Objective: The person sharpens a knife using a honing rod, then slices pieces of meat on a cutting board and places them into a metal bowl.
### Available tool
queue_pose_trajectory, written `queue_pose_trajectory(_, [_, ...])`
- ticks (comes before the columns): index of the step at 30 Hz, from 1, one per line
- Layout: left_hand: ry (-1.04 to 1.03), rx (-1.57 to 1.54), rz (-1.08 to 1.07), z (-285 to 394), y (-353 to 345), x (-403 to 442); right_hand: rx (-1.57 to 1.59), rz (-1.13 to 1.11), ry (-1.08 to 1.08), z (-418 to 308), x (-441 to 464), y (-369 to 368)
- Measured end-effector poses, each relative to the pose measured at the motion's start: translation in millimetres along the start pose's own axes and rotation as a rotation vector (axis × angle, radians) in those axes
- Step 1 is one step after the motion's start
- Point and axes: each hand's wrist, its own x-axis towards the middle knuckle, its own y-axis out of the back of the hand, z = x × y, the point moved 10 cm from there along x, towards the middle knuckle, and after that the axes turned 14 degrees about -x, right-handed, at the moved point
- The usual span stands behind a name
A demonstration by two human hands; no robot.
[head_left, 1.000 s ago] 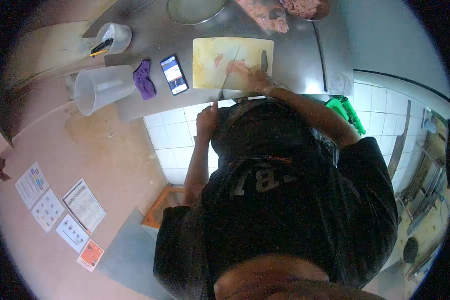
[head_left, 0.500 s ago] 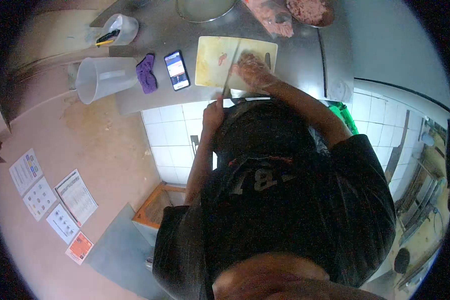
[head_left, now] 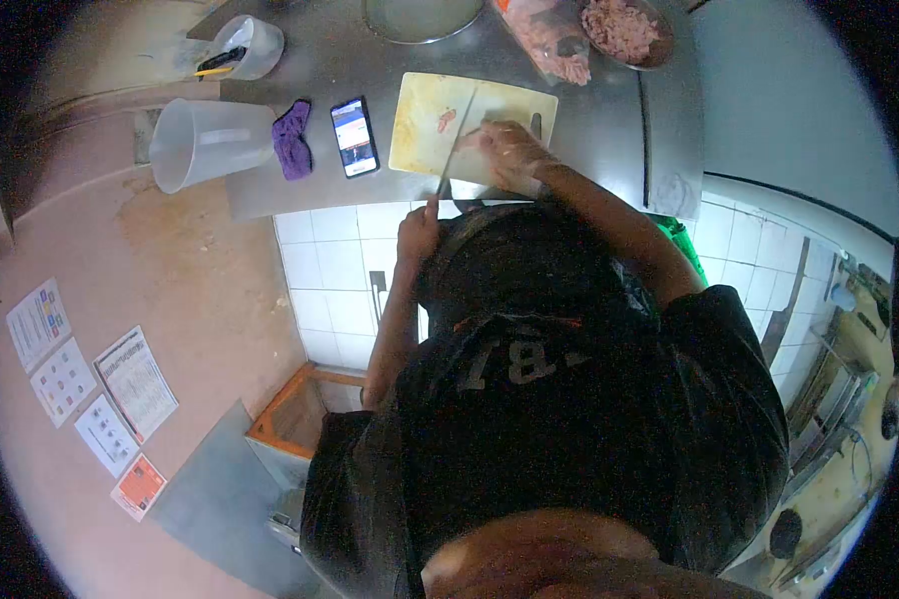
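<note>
My left hand (head_left: 419,232) is closed round the handle of a long knife (head_left: 456,143) at the counter's front edge. The blade slants up across a pale cutting board (head_left: 415,115). On the board's right half, my right hand (head_left: 514,152), in what looks like a thin clear glove, has its fingers closed on a piece of raw meat, mostly hidden by the hand, just right of the blade. A small scrap of pink meat (head_left: 447,121) lies on the board left of the blade.
On the steel counter (head_left: 315,70) are a phone (head_left: 354,137), a purple cloth (head_left: 292,140), a clear plastic jug (head_left: 210,145) and a smaller tub (head_left: 255,48). Farther back stand a round tray (head_left: 422,20), a bag of meat (head_left: 544,40) and a bowl of meat (head_left: 624,32).
My right hand has shifted slightly right and nearer to me, away from the blade. The left hand still holds the knife, drawn slightly nearer to me. The whole view has shifted a little.
</note>
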Motion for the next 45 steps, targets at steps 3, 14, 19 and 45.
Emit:
queue_pose_trajectory(3, [0.015,-0.040,0.002,-8.2,-2.2,2.6,0.224,-0.066,-0.196,14.6,5.7,-0.2])
queue_pose_trajectory(14, [-0.341,0.339,0.021,-9.1,-15.5,9.6,-0.562,-0.301,-0.266,9.9,-15.0,-13.5])
queue_pose_trajectory(19, [-0.314,0.207,0.021,-2.8,-13.2,14.9,-0.556,-0.481,-0.325,56.1,-23.6,-58.8])
queue_pose_trajectory(45, [-0.334,0.378,0.078,31.2,-9.2,76.6,0.305,-0.564,-0.147,71.3,-56.2,-94.8])
